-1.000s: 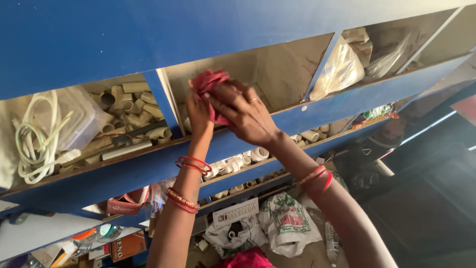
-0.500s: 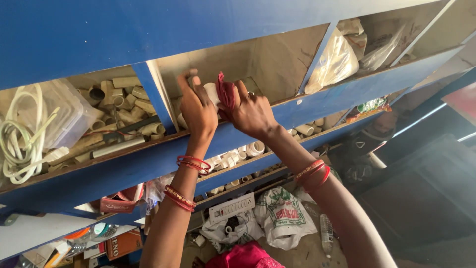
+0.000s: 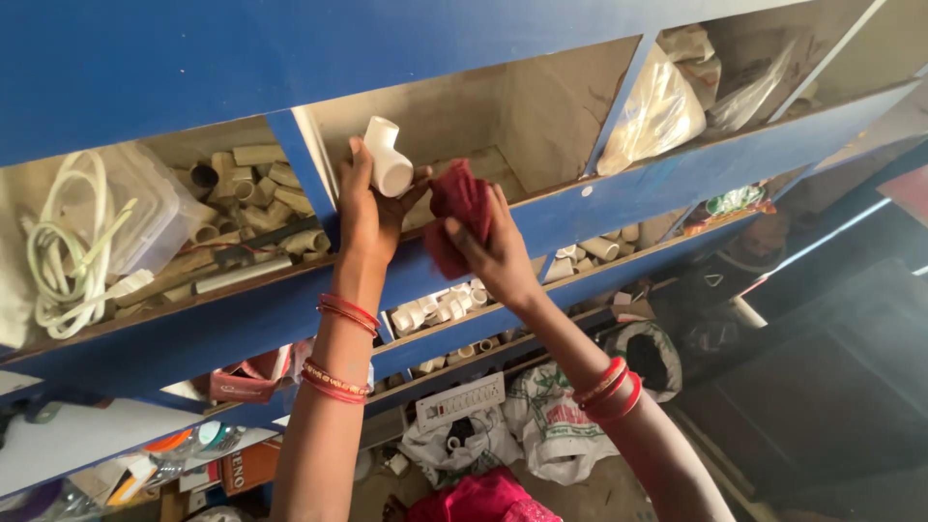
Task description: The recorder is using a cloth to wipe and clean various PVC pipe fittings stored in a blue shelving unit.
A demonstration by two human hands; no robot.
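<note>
Blue wooden shelving [image 3: 541,227] fills the view, its compartments packed with pipe pieces. At the front of the middle compartment, a white pipe elbow [image 3: 387,159] is gripped by the left hand [image 3: 365,208], fingers curled around it. Just beside it, a red cloth [image 3: 456,208] is bunched in the closed right hand [image 3: 498,253]. Left of that compartment, short pipe fittings [image 3: 253,193] are piled.

Blue shelf [image 3: 541,227] with slanted compartments; short beige pipe pieces [image 3: 246,198] and coiled white hose [image 3: 72,242] at left; clear plastic bags [image 3: 662,111] at right; small white fittings [image 3: 435,311] on lower tier.
</note>
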